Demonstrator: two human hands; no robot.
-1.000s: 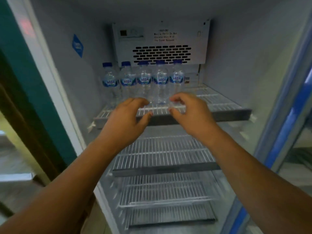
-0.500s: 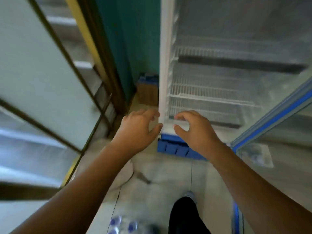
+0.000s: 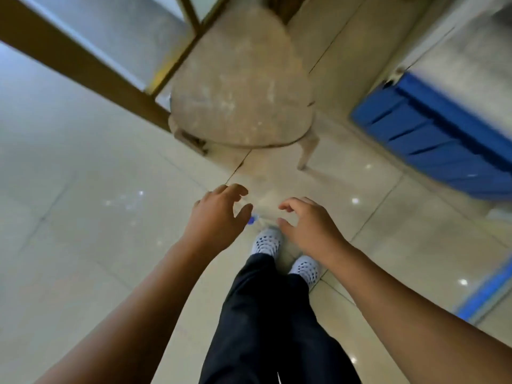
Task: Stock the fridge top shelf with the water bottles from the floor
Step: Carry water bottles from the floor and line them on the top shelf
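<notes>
I look straight down at the tiled floor. My left hand [image 3: 219,214] and my right hand [image 3: 307,225] hang side by side over the floor, fingers spread and curved, holding nothing. Between them a clear water bottle with a blue cap [image 3: 253,218] shows blurred on the tiles; most of the bottle is hidden by my hands and the blur. The fridge's blue base [image 3: 432,139] sits at the right. The fridge's shelves are out of view.
A worn beige stool [image 3: 241,87] stands on the floor just ahead of my hands. A brown-framed glass partition [image 3: 83,62] runs across the upper left. My dark trousers and white perforated shoes [image 3: 267,241] are below my hands. The blue edge of the fridge door [image 3: 482,295] is at lower right.
My view swung down from the fridge's top shelf, past its lower shelves, to the floor. Both hands came down with it, still empty and spread.
</notes>
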